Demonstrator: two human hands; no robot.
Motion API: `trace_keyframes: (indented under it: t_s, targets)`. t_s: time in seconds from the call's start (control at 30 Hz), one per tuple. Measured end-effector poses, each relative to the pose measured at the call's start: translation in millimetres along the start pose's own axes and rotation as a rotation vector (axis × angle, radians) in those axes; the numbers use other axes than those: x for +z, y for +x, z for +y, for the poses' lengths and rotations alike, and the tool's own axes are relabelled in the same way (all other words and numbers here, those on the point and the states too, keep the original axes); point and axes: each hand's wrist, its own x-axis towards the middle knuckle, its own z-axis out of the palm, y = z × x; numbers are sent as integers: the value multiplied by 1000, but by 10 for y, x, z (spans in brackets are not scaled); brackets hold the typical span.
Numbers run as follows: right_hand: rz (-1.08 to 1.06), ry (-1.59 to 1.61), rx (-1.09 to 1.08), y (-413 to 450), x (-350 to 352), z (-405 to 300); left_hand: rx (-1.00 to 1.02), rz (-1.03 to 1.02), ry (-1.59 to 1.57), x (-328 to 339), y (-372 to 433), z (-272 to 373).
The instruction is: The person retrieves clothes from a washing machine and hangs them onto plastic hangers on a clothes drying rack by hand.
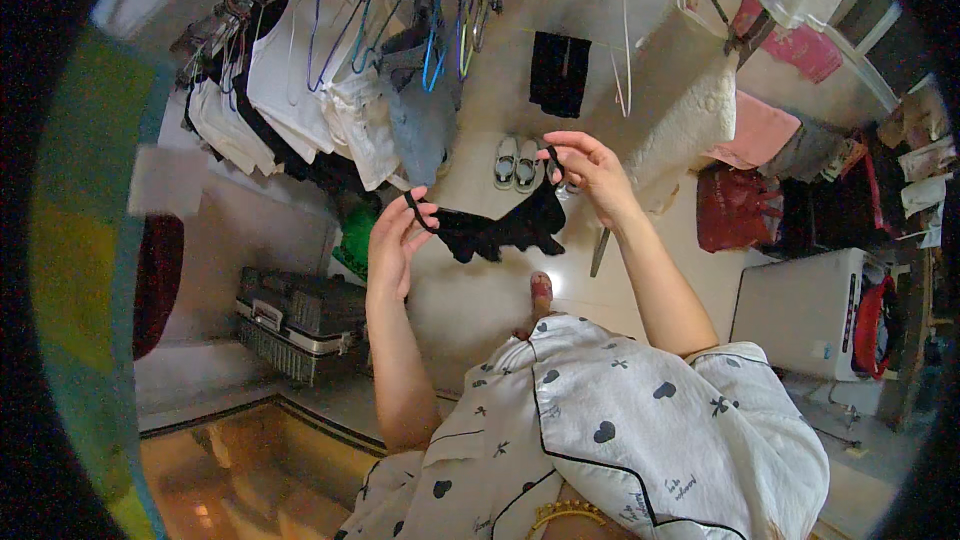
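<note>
A small black garment with thin straps and a scalloped edge hangs stretched between my two hands, above the pale floor. One strap loops over the fingers of my left hand. Its other strap is pinched between thumb and fingers of my right hand, which is held a little higher. The cloth sags in the middle. Which kind of garment it is, the folds do not settle.
Clothes on hangers, among them a white shirt, crowd the rail at the left. Bare hangers hang mid-rail, near black shorts. A white towel hangs right. Shoes, a suitcase and a white appliance stand below.
</note>
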Motion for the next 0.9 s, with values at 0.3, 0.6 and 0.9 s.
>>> trace_keyframes:
  t_s: [0.3, 0.6, 0.9]
  targets:
    - [-97, -54, 132, 434, 140, 200, -18, -88, 15, 126, 488, 23]
    - [-127, 40, 176, 648, 171, 358, -25, -76, -86, 183, 879, -78]
    - [-53, 46, 144, 892, 405, 457, -28, 24, -126, 134, 1232, -81]
